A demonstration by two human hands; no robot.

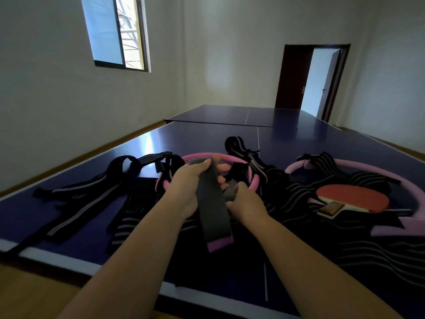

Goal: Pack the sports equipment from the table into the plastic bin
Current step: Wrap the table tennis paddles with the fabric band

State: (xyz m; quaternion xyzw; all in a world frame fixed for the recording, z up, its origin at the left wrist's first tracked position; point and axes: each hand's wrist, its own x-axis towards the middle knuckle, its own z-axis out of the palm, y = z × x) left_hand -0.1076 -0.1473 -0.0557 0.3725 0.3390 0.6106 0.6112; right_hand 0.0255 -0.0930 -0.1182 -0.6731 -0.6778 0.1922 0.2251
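My left hand (pixel 187 184) and my right hand (pixel 243 200) both grip a flat grey band with a purple end (pixel 212 210), held above the blue table tennis table (pixel 76 171). Behind the hands lies a pink ring (pixel 230 157). Black striped wraps (pixel 92 192) spread across the table to the left and right. At the right a red paddle (pixel 351 196) lies on striped wraps inside a lilac ring (pixel 411 192). No plastic bin is in view.
The table's white-edged near border (pixel 69 261) runs across the bottom, with wooden floor (pixel 27 293) below it. Beyond the gear the table stretches toward an open door (pixel 322 81) at the back right. A window (pixel 119 33) is high on the left wall.
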